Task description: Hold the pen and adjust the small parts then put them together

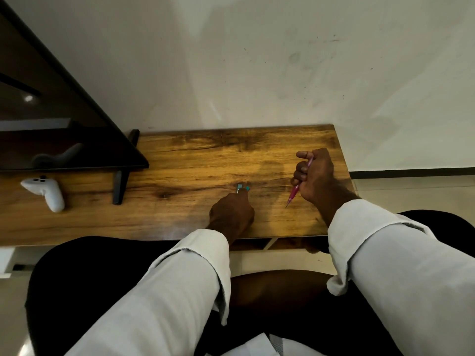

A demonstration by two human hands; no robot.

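A wooden table (pixel 180 160) with a warm, streaked grain stands against a pale wall (pixel 231 60) that carries faint smudges. On the table's left part lies a white game controller (pixel 46 192), well apart from the table's right end. Behind the controller stands a dark flat screen (pixel 51 111) on two black feet (pixel 119 187), one reaching toward the table's front edge. A light floor (pixel 411 186) shows to the right.

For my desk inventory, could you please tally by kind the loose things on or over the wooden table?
Pink mechanical pencil, gripped in the right hand: 1
Small teal item, pinched by the left hand: 1
White controller: 1
Total: 3
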